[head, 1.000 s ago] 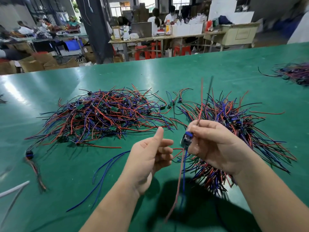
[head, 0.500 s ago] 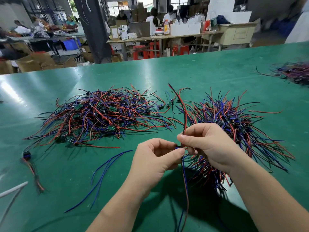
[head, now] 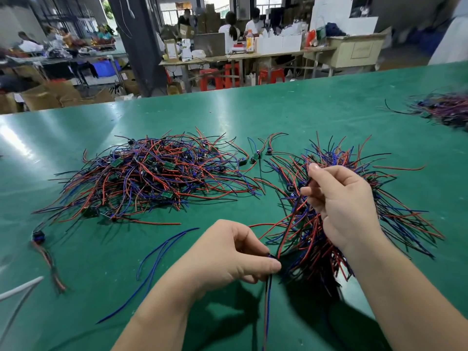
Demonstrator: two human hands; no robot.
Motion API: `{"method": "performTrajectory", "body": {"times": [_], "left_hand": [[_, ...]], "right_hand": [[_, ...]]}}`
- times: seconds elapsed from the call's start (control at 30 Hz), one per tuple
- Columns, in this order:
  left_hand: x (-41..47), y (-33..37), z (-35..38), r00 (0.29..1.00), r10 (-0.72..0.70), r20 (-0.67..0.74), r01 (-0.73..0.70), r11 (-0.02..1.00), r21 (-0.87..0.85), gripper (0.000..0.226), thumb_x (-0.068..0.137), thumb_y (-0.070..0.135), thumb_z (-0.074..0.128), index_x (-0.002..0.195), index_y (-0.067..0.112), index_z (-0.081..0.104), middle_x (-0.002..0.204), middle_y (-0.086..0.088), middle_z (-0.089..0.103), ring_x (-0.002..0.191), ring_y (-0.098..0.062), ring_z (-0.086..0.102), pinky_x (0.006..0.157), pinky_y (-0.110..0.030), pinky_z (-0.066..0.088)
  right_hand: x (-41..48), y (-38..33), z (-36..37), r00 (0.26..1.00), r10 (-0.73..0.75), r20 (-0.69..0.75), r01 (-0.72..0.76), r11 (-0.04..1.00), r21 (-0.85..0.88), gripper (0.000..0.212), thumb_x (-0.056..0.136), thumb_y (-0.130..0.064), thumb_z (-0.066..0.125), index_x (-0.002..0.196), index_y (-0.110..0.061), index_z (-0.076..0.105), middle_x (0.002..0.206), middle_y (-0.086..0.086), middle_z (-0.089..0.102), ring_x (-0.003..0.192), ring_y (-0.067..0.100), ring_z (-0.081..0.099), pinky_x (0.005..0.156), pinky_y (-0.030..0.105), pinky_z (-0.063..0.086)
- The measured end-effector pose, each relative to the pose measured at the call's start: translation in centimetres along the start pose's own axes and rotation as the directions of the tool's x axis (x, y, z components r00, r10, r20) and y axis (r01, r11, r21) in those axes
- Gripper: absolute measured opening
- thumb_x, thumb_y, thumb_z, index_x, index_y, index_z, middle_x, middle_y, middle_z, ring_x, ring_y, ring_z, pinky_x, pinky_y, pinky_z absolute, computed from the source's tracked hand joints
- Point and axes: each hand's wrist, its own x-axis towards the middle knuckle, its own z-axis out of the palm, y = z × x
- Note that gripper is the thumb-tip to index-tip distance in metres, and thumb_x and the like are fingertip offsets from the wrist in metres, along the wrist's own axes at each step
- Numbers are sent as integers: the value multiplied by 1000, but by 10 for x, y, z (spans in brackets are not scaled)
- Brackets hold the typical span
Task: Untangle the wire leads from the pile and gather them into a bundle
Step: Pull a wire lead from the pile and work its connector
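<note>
smooth, slightly glossy green counter [head: 253, 115], busy workshop behind. head view: vs 0.5 s ago the hands have drawn apart. left hand [head: 235, 254] pinches one lead [head: 268, 300] at its small dark connector, thin red+blue tails hanging below. right hand [head: 342, 201] pinches its far ends, raised over the bundle [head: 405, 219]. lead looks freed, prob ready to join. tangled pile [head: 152, 178] of flexible insulated wires w/ small green boards lies left.

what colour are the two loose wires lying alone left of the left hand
Blue. The loose wires show clearly against the green table in the head view.
</note>
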Motion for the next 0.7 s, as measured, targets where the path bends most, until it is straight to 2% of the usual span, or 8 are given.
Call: {"method": "performTrajectory", "body": {"times": [0.1, 0.23, 0.27, 0.33, 0.4, 0.47, 0.6, 0.7], "left_hand": [[1, -2, -3, 1000, -27, -14, 28, 998, 48, 23, 65, 9, 86, 68, 11, 63, 58, -6, 67, 50, -14, 61, 51, -22, 51], [3, -5, -4, 989, -36, -141, 53, 991, 119, 24, 65, 14, 87, 69, 10, 63, 56, -3, 66, 47, -11, 60, 48, -20, 48], [4, -5, -3, 978, -12, -209, 30, 996, 87, 24, 65, 15, 87, 70, 9, 64, 56, -3, 66, 47, -10, 59, 47, -19, 47], [8, -3, -3, 936, 37, -351, -63, 996, -62, 25, 64, 14, 86, 72, 7, 63, 58, -5, 67, 49, -12, 60, 48, -21, 50], [9, 1, -5, 906, 61, -419, -166, 962, -218, 32, 56, 20, 84, 75, 6, 62, 61, -8, 68, 52, -14, 62, 54, -26, 55], [8, 4, -5, 912, 73, -404, -215, 924, -318, 41, 49, 27, 81, 76, 4, 62, 62, -8, 66, 53, -15, 62, 57, -30, 57], [7, 6, -1, 920, 73, -384, -214, 917, -338, 31, 54, 28, 77, 75, 8, 65, 65, -8, 69, 55, -14, 65, 57, -28, 57], [7, 6, -1, 898, 93, -431, -241, 921, -304, 24, 63, 31, 74, 73, 10, 67, 68, -8, 72, 58, -16, 67, 57, -27, 57]], "right_hand": [[-1, 3, 3, 999, 35, 37, -38, 996, 81, 27, 96, -19, 53, 70, -13, 53, 55, -3, 54, 50, 12, 65, 43, 16, 45], [2, -2, 3, 997, 54, 55, -64, 978, 197, 15, 99, -18, 45, 85, -19, 51, 82, 2, 53, 64, 20, 69, 54, 22, 49], [2, -2, 2, 996, 35, 81, -46, 988, 145, 11, 97, -15, 49, 87, -21, 50, 83, 0, 52, 61, 17, 67, 55, 22, 48], [-1, 2, 1, 966, -51, 253, 85, 989, -124, 14, 89, -12, 62, 90, -22, 53, 85, 0, 54, 59, 13, 59, 57, 24, 46], [-10, 12, 2, 849, -35, 527, 258, 898, -356, 28, 76, -19, 75, 95, -31, 59, 95, 0, 57, 63, 12, 55, 60, 26, 46], [-20, 21, 8, 735, 20, 677, 360, 836, -415, 36, 70, -24, 77, 99, -35, 60, 97, -3, 61, 65, 13, 57, 62, 31, 50], [-24, 22, 11, 741, -117, 661, 486, 773, -408, 29, 73, -18, 77, 97, -27, 63, 85, -3, 69, 74, 19, 66, 73, 43, 56], [-22, 15, 9, 800, -223, 557, 494, 772, -401, 28, 74, -13, 80, 95, -25, 66, 83, -2, 70, 74, 17, 66, 71, 33, 56]]}}
